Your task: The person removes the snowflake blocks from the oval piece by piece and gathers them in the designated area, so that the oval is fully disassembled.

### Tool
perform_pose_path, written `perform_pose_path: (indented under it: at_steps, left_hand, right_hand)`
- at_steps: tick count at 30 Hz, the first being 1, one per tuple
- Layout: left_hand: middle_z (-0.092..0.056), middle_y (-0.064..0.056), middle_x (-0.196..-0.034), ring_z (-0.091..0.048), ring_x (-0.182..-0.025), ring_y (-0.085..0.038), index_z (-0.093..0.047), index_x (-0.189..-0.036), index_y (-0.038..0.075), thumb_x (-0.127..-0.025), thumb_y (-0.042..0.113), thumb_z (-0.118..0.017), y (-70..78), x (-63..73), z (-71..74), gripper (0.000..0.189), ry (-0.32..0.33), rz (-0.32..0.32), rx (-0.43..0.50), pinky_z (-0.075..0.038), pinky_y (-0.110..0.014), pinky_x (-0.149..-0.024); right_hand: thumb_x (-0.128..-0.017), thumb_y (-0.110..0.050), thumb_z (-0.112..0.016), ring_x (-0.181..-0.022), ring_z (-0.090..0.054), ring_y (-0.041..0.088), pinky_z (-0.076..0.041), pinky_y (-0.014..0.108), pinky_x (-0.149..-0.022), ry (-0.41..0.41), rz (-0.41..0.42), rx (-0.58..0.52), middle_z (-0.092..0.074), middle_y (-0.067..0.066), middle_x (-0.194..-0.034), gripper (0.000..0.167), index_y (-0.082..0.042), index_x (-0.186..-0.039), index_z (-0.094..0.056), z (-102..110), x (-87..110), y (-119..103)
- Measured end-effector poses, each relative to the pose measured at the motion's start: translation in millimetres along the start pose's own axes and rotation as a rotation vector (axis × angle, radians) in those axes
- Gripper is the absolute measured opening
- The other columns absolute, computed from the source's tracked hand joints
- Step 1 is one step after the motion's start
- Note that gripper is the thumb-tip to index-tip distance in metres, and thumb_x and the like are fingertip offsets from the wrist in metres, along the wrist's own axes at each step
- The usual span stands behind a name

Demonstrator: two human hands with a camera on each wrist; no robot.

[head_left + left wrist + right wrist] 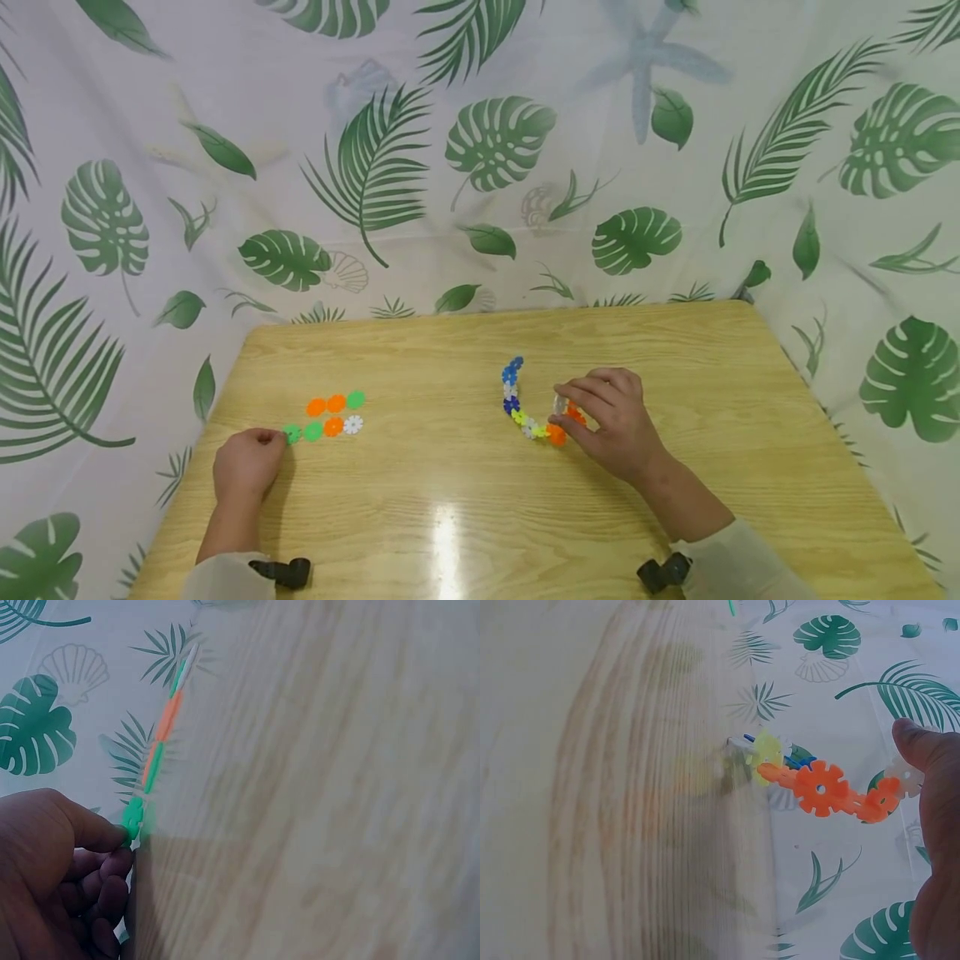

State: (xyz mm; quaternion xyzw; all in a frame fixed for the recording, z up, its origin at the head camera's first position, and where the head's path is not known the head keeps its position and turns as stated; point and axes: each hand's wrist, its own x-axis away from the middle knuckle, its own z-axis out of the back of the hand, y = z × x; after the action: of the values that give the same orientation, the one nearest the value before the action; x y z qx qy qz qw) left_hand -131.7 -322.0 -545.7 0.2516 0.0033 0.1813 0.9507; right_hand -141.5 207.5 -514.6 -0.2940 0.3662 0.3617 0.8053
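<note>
On the left of the table, my left hand [247, 462] pinches a green snowflake disc [292, 433] between thumb and fingers. This disc is at the near end of a row with another green disc [312, 431], an orange disc [333, 427] and a white disc [353, 425]. My right hand [618, 425] holds the end of a curved chain of interlocked snowflake discs [512, 405], gripping it by a white disc [559, 405]. Orange discs [820, 789] come just after that white one, then yellow, white and blue ones. The fingers hide part of the chain's end.
Behind the lower row lie two orange discs [317, 407] and a green disc [356, 399]. The wooden table [450, 483] ends at a leaf-printed cloth [420, 167] at the back and sides. A dark camera [291, 572] is strapped at each wrist.
</note>
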Motion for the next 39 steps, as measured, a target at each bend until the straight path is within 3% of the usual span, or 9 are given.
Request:
perform_pose_path:
  at_steps: [9,18,27,39]
  left_hand:
    - [-0.072,-0.026,-0.114,-0.065,-0.104,-0.048,-0.075,-0.112,-0.005,-0.099,0.029,-0.054,-2.0,0.9,-3.7,0.043,0.03,0.003,0.003,-0.05,-0.059,-0.091]
    - [-0.072,-0.026,-0.114,-0.065,-0.103,-0.048,-0.075,-0.112,-0.005,-0.098,0.029,-0.056,0.9,2.9,-3.2,0.041,0.023,0.033,0.006,-0.05,-0.058,-0.089]
    - [-0.072,-0.025,-0.114,-0.065,-0.104,-0.048,-0.075,-0.114,-0.004,-0.099,0.029,-0.057,0.8,2.5,-2.8,0.04,0.021,0.017,0.011,-0.05,-0.058,-0.089]
    - [-0.074,-0.018,-0.107,-0.066,-0.098,-0.038,-0.072,-0.118,-0.001,-0.101,0.03,-0.06,9.6,8.1,-0.9,0.037,0.033,-0.001,0.097,-0.049,-0.054,-0.087]
  right_hand:
    - [-0.099,-0.045,-0.07,-0.098,-0.059,0.033,-0.036,0.056,-0.089,-0.001,-0.004,-0.003,-0.076,0.008,-0.104,0.043,-0.005,-0.114,-0.078,0.7,-0.4,-2.3]
    - [-0.098,-0.044,-0.071,-0.098,-0.059,0.032,-0.036,0.055,-0.089,0.005,0.0,-0.01,-0.076,0.007,-0.104,0.043,-0.004,-0.113,-0.078,0.6,-0.7,-4.3]
    - [-0.099,-0.044,-0.07,-0.098,-0.059,0.033,-0.036,0.055,-0.088,0.005,0.001,-0.007,-0.076,0.007,-0.104,0.042,-0.005,-0.114,-0.078,1.2,-1.0,-5.7]
    - [-0.1,-0.044,-0.07,-0.098,-0.059,0.033,-0.036,0.055,-0.088,0.013,0.015,0.0,-0.076,0.007,-0.104,0.042,-0.005,-0.114,-0.078,1.4,-0.8,-5.0]
